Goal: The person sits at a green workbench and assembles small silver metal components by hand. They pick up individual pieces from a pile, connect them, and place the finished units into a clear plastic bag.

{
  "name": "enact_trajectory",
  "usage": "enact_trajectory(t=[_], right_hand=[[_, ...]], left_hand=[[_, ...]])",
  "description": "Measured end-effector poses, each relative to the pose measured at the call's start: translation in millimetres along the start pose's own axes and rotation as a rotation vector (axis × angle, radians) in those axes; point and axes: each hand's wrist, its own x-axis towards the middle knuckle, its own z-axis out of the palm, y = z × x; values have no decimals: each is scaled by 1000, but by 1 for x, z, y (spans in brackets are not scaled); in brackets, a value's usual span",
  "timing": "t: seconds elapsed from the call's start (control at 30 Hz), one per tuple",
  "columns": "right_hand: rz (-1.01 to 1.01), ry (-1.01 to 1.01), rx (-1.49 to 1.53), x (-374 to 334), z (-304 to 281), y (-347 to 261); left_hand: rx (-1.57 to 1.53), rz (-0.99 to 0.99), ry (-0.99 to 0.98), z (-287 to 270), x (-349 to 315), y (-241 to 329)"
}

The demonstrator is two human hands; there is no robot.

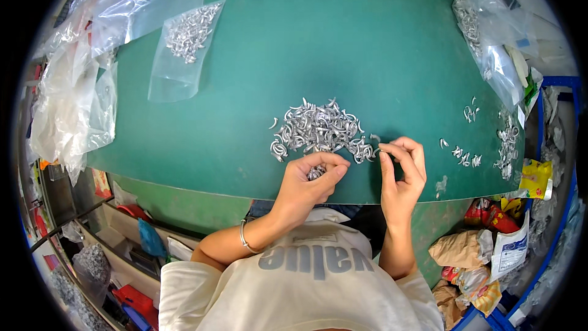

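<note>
A heap of small curved silver metal pieces (321, 125) lies on the green tabletop in front of me. My left hand (309, 184) is at the heap's near edge, its fingers curled around several of the same metal pieces (316, 173), which show between thumb and palm. To the right of the heap, my right hand (404, 171) is raised just over the table. Its thumb and index finger are pinched together at a small curved metal piece (375, 139), partly hidden by the fingertips.
A clear bag of similar pieces (188, 34) lies at the far left, beside large empty plastic bags (73, 98). Small loose groups (507, 147) sit near the right edge, below another filled bag (468, 21). Packages (468, 248) are piled below right; bins (131, 227) stand below left.
</note>
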Motion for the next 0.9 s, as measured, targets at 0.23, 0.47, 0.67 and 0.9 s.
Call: enact_trajectory(t=[0.23, 0.47, 0.67, 0.9], right_hand=[[280, -85, 446, -16, -9, -5], [337, -228, 765, -31, -9, -6], [409, -262, 943, -31, -11, -12], [409, -235, 950, -33, -13, -16]], left_hand=[[182, 153, -14, 6, -2, 0], [360, 333, -41, 11, -4, -4], [307, 242, -29, 13, -7, 1], [512, 580, -108, 14, -11, 2]])
